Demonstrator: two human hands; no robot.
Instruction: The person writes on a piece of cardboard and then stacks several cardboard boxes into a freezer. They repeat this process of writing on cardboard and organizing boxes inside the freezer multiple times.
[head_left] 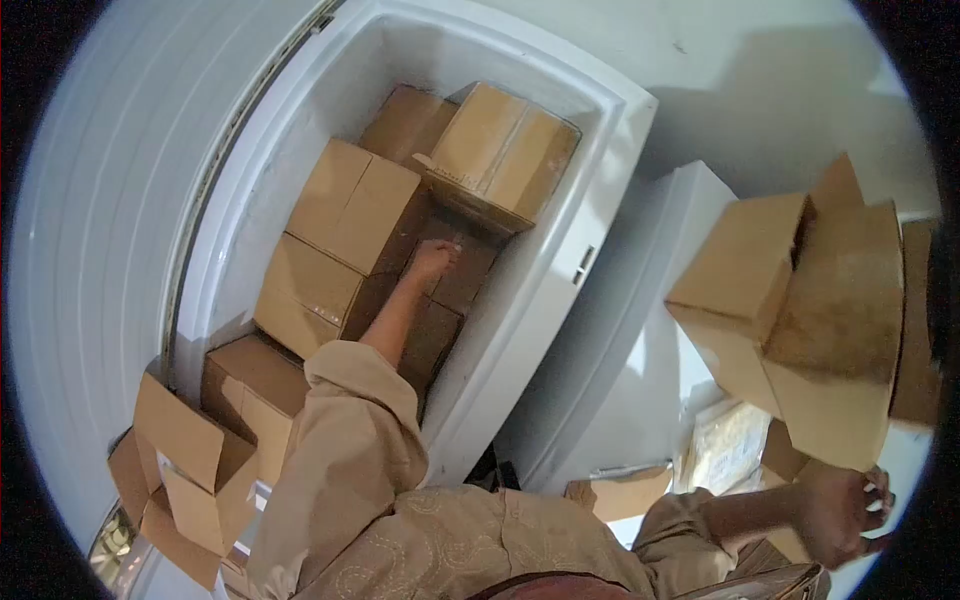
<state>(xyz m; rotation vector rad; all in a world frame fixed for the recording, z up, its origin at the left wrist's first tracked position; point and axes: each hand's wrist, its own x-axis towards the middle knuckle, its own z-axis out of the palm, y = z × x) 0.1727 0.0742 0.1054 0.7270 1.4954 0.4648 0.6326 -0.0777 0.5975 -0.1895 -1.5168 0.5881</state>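
My left hand (pixel 435 261) reaches down into a white chest freezer (pixel 570 255), between the stacked cartons. Its fingers are closed near a lower cardboard box (pixel 470 270); a small pale spot shows at the fingertips, too small to name. Beside it on the left rises a taped carton (pixel 350 205), and beyond it sits another taped carton (pixel 505 150). My right hand (pixel 838 515) is outside the freezer at the lower right, fingers bent and apart, with nothing visible in them. Above this hand is an open cardboard box (pixel 835 310) with raised flaps.
An open-flapped box (pixel 190 470) stands at the lower left beside another carton (pixel 255 390). A second white appliance (pixel 620 340) adjoins the freezer on the right. A plastic-wrapped pack (pixel 725 445) lies near my right arm. The raised ribbed lid (pixel 110 220) borders the left.
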